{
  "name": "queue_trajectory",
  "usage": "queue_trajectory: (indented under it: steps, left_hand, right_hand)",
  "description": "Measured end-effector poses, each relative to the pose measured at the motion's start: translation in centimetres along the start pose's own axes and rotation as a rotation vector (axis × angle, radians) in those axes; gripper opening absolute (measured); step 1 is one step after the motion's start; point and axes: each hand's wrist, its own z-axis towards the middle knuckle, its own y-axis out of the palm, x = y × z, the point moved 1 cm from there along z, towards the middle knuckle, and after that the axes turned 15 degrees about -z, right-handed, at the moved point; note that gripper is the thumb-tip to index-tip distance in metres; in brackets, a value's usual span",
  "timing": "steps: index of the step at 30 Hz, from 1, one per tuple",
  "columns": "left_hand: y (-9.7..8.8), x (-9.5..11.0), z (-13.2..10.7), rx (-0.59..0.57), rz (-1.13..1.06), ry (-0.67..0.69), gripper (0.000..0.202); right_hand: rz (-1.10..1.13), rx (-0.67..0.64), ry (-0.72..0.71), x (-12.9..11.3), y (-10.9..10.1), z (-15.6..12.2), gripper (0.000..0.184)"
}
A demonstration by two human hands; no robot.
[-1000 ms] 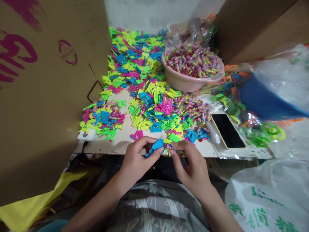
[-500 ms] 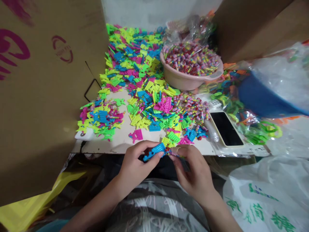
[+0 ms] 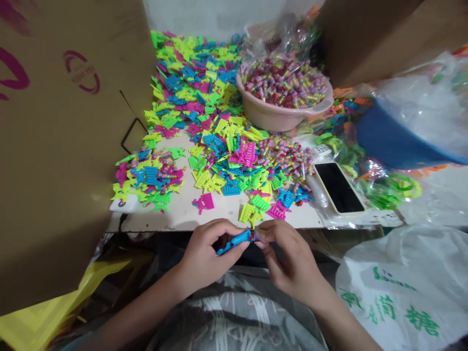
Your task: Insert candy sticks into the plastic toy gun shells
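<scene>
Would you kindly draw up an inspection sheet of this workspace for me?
Surface: white table, heaped with colourful plastic pieces
Things in hand: blue plastic piece; small wrapped piece at its end, mostly hidden
Clutter: phone and pink basin, right of centre
Grips: left hand holds the blue plastic piece; right hand pinches the small wrapped piece
Cables: black cable at white device, front left
Surroundings: cardboard box left, white bag lower right

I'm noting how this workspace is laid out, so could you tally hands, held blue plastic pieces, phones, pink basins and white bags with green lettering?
Hands: 2 (left hand, right hand)
Held blue plastic piece: 1
Phone: 1
Pink basin: 1
White bag with green lettering: 1
Total: 6
</scene>
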Motion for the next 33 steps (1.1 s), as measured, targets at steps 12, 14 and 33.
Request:
queue_trajectory:
  steps: [12,14,33]
  left_hand:
    - [-2.9,-2.5,1.4,0.002,0.087,-0.204,0.01]
    - [-5.3,-2.9,2.2,0.168,0.225,-0.134,0.014]
    - [-7.2,-8.1,5.0,0.218,0.645,-0.262,0.025]
  right_hand:
    - [0.024,-0.101,0.086,2.7,2.3,0.0,0.027]
    - [-0.196,0.025,0.124,5.3,1.9,0.4,0.035]
    - [-0.946,-0.192,0.474,14.0,-0.3,1.7,0.026]
